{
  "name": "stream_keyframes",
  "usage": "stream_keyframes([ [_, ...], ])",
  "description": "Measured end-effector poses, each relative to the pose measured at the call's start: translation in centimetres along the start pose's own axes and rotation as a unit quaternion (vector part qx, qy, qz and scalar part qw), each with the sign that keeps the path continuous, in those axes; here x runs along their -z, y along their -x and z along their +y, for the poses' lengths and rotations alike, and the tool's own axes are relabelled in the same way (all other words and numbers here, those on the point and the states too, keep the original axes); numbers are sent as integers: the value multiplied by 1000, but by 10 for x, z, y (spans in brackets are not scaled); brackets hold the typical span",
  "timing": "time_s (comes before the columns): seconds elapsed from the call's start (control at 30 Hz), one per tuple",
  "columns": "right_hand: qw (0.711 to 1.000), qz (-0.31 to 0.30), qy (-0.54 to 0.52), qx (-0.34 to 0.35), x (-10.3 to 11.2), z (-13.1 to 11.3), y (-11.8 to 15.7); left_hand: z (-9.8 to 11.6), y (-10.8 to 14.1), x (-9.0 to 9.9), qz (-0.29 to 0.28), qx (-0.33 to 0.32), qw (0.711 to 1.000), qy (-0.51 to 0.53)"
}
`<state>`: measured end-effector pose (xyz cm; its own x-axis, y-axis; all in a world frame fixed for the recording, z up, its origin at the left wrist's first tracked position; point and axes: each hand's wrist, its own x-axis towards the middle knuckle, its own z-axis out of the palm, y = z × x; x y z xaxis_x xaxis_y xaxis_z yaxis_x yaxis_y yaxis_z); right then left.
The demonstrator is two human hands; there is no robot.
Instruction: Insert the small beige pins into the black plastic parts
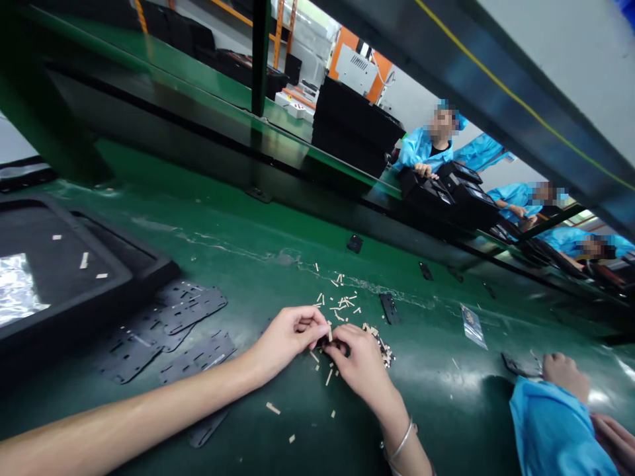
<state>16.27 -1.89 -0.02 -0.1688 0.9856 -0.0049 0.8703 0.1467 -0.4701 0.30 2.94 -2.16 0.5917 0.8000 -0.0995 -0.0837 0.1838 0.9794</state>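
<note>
Pale strip (330, 334), one: pinched between finger and thumb of left hand (292, 332). Right hand (360, 362): fingertips curled just beside, grip contents unclear. Loose strips (342, 303): scattered on green tabletop (421, 410), twelve o'clock from hands. Black plates (199, 309): overlapping, nine o'clock.

Saw a glossy green worktop (431, 423), scuffed with whitish streaks and catching bright glare (598, 396) at the right. Beyond, made out a long raised green ledge (198, 82) with a dark upright (260, 59) at its edge. Noted overhead a dark, yellow-striped beam (461, 79). Farther back, found orange racking (278, 33), an orange-and-white machine (356, 69) and a pale grey wall (411, 89).
</note>
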Motion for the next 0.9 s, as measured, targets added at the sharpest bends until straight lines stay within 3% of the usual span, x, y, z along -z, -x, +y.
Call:
stream_keyframes([
  [0.13,997,5,71,-13,19,12,6,3,0,1,28,14,999,7],
  [0.3,987,42,143,-62,34,21,12,2,0,-1,8,27,999,17],
  [0.43,992,112,26,-47,20,11,8,0,2,-4,-13,9,1000,4],
  [0.6,989,76,-115,-50,2,-5,5,-4,2,-5,-27,-3,1000,-17],
  [0.73,978,95,-170,-81,6,1,5,-3,2,-5,-23,8,1000,-15],
  [0.8,980,107,-127,-109,13,10,5,-2,2,-5,-22,14,1000,-7],
  [0.9,989,95,29,-113,22,20,6,-2,2,-6,-17,15,1000,7],
])
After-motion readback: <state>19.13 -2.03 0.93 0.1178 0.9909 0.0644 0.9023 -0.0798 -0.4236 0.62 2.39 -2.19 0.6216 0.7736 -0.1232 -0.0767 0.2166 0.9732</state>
